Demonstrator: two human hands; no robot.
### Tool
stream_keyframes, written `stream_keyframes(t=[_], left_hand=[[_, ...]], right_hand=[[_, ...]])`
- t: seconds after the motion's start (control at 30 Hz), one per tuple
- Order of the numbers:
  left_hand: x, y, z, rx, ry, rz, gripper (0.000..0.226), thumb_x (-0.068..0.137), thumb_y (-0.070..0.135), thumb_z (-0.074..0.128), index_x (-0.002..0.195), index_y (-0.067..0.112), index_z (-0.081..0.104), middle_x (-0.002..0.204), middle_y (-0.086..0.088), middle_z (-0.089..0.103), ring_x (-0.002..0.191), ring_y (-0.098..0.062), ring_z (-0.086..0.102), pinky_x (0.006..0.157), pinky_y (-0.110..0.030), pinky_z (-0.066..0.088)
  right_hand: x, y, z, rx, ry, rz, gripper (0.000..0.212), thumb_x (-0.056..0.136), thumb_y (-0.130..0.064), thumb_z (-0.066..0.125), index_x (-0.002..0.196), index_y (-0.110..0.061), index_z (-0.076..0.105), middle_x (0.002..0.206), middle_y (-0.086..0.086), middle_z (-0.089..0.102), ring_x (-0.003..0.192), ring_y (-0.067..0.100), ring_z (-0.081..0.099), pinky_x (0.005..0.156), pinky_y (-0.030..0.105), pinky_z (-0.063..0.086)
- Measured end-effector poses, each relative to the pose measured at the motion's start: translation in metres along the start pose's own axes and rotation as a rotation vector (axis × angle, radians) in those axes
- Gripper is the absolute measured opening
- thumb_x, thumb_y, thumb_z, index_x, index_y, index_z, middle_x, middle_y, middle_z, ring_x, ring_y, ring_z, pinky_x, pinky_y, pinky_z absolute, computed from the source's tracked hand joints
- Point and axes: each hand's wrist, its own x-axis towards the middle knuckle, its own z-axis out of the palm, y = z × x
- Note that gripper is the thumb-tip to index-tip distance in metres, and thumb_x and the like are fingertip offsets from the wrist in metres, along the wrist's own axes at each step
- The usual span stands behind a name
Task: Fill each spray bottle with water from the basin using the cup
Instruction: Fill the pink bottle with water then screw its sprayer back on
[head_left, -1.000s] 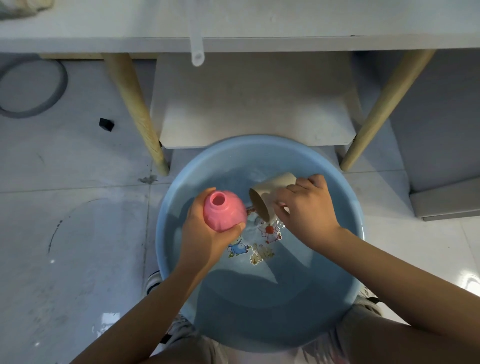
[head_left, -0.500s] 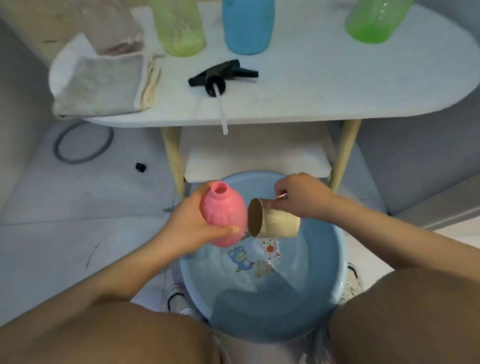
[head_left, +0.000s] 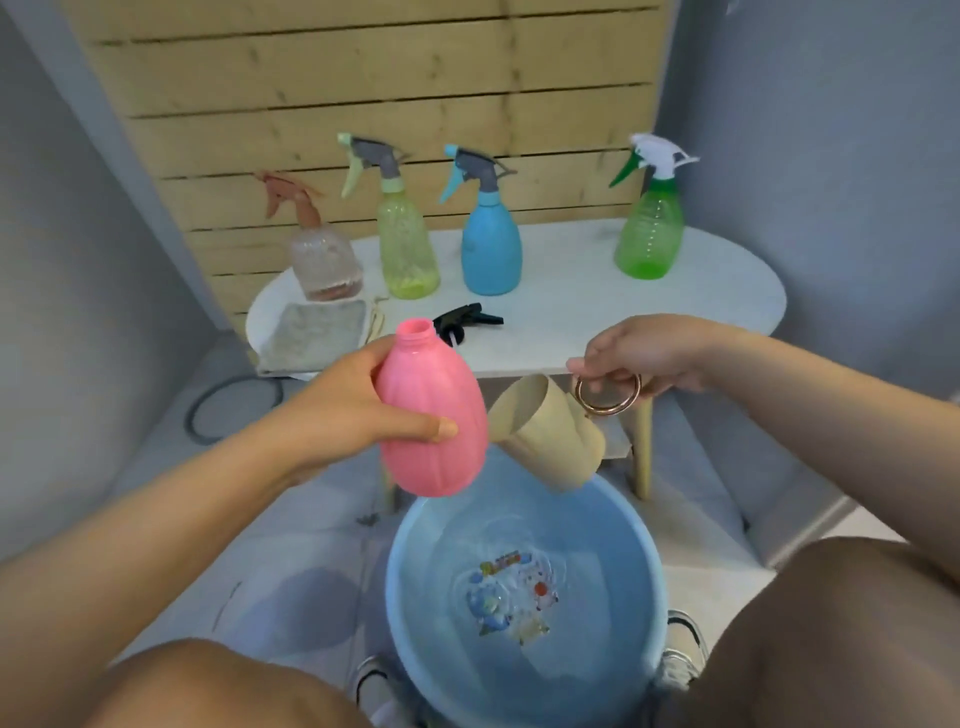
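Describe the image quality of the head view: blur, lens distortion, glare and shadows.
Head view: soft all over, with blur on the cup and right hand; the pink bottle in the left hand is somewhat sharper. Wide-angle lens bends the table edge and wall lines. Light is even and diffuse; pale reflections ripple on the basin water; faint shadows on the floor.
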Motion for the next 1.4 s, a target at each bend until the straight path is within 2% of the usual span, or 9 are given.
stream_keyframes(t=[0.27, 0.47, 0.7, 0.87, 1.03, 1.13, 1.23, 1.33, 1.4], left_hand=[[0.007, 0.028, 0.017, -0.097, 0.165, -0.018, 0.078, 0.027, 0.040, 0.083, 0.101, 0.033, 0.060, 0.098, 0.009, 0.070, 0.089, -0.009, 0.067, 0.073, -0.031, 0.055], [0.025, 0.036, 0.032, -0.133, 0.195, 0.015, 0.085, 0.027, 0.038, 0.083, 0.109, 0.029, 0.061, 0.098, 0.008, 0.071, 0.087, -0.008, 0.068, 0.072, -0.028, 0.055], [0.041, 0.044, 0.046, -0.139, 0.247, 0.052, 0.078, 0.042, 0.027, 0.083, 0.116, 0.029, 0.058, 0.103, 0.006, 0.069, 0.089, -0.009, 0.066, 0.070, -0.026, 0.053], [0.051, 0.044, 0.050, -0.167, 0.278, 0.056, 0.082, 0.045, 0.024, 0.089, 0.120, 0.027, 0.057, 0.105, 0.007, 0.068, 0.091, -0.010, 0.066, 0.072, -0.028, 0.054], [0.055, 0.042, 0.051, -0.183, 0.268, 0.060, 0.094, 0.032, 0.039, 0.086, 0.121, 0.033, 0.057, 0.107, 0.008, 0.068, 0.095, -0.011, 0.066, 0.080, -0.035, 0.055], [0.052, 0.044, 0.051, -0.216, 0.268, 0.070, 0.087, 0.035, 0.036, 0.087, 0.116, 0.035, 0.058, 0.105, 0.009, 0.068, 0.094, -0.011, 0.066, 0.076, -0.032, 0.055], [0.045, 0.047, 0.050, -0.278, 0.271, 0.085, 0.066, 0.044, 0.027, 0.083, 0.104, 0.036, 0.058, 0.100, 0.011, 0.068, 0.087, -0.005, 0.066, 0.067, -0.025, 0.052], [0.041, 0.047, 0.046, -0.311, 0.316, 0.089, 0.074, 0.035, 0.033, 0.085, 0.104, 0.037, 0.058, 0.101, 0.010, 0.068, 0.087, -0.006, 0.065, 0.068, -0.026, 0.052], [0.039, 0.046, 0.041, -0.332, 0.344, 0.089, 0.075, 0.035, 0.032, 0.084, 0.105, 0.038, 0.056, 0.102, 0.009, 0.067, 0.089, -0.008, 0.065, 0.069, -0.028, 0.052]], right_hand=[[-0.009, 0.015, -0.010, 0.477, 0.247, 0.123, 0.031, 0.094, -0.033, 0.055, 0.071, -0.012, 0.055, 0.063, 0.000, 0.035, 0.056, 0.013, 0.039, 0.060, 0.030, 0.050], [0.014, 0.034, -0.010, 0.677, 0.528, 0.086, 0.031, 0.095, -0.020, 0.050, 0.066, -0.014, 0.054, 0.061, 0.000, 0.050, 0.054, 0.012, 0.043, 0.065, 0.026, 0.038], [0.043, 0.039, -0.021, 0.703, 0.634, 0.114, 0.022, 0.095, -0.013, 0.048, 0.073, -0.016, 0.053, 0.085, 0.006, 0.058, 0.076, 0.019, 0.055, 0.069, 0.024, 0.043], [0.059, 0.047, -0.022, 0.594, 0.685, 0.158, 0.026, 0.097, -0.032, 0.046, 0.095, -0.013, 0.063, 0.099, 0.003, 0.060, 0.092, 0.023, 0.055, 0.090, 0.035, 0.046], [0.059, 0.049, -0.022, 0.398, 0.738, 0.143, 0.035, 0.096, -0.036, 0.048, 0.108, -0.006, 0.062, 0.112, 0.009, 0.063, 0.095, 0.026, 0.053, 0.077, 0.027, 0.037], [0.056, 0.048, -0.016, 0.305, 0.867, 0.039, 0.034, 0.091, -0.035, 0.056, 0.114, -0.011, 0.061, 0.119, 0.007, 0.059, 0.113, 0.026, 0.050, 0.087, 0.030, 0.037], [0.047, 0.037, -0.007, 0.175, 0.975, -0.145, 0.030, 0.089, -0.035, 0.061, 0.111, -0.015, 0.064, 0.115, 0.006, 0.057, 0.115, 0.025, 0.041, 0.093, 0.027, 0.033], [0.039, 0.021, 0.004, 0.200, 0.927, -0.301, 0.025, 0.086, -0.034, 0.065, 0.105, -0.018, 0.067, 0.106, 0.002, 0.060, 0.110, 0.023, 0.047, 0.094, 0.034, 0.041], [0.036, 0.012, 0.012, 0.225, 0.848, -0.332, 0.024, 0.086, -0.034, 0.065, 0.105, -0.019, 0.067, 0.102, -0.003, 0.061, 0.102, 0.016, 0.053, 0.086, 0.022, 0.043]])
